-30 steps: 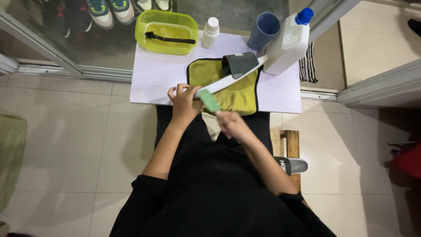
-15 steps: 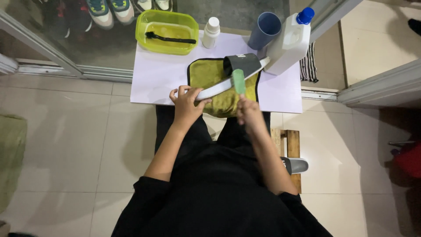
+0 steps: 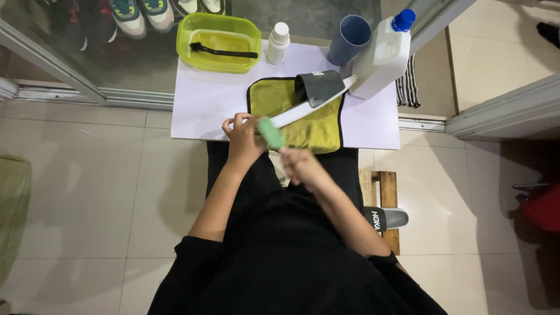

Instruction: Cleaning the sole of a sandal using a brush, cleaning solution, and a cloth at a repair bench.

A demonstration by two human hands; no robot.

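Two hands at work, left hand (image 3: 242, 135) fingers gripping white slipper (image 3: 309, 100), right hand (image 3: 300, 166) fingers closed around green brush (image 3: 270, 132)

My slide sandal (image 3: 309, 99) and green brush (image 3: 270, 132), over the yellow cloth (image 3: 309, 122).

I hold the sandal on its side, so its white sole edge runs as a long diagonal from the heel at 8 o'clock to the toe at 2 o'clock, with the dark grey strap facing up near the far end. My left hand (image 3: 242, 137) grips the heel end. My right hand (image 3: 300, 166) holds the green brush, its head tilted toward 11 o'clock and touching the sole near the heel.
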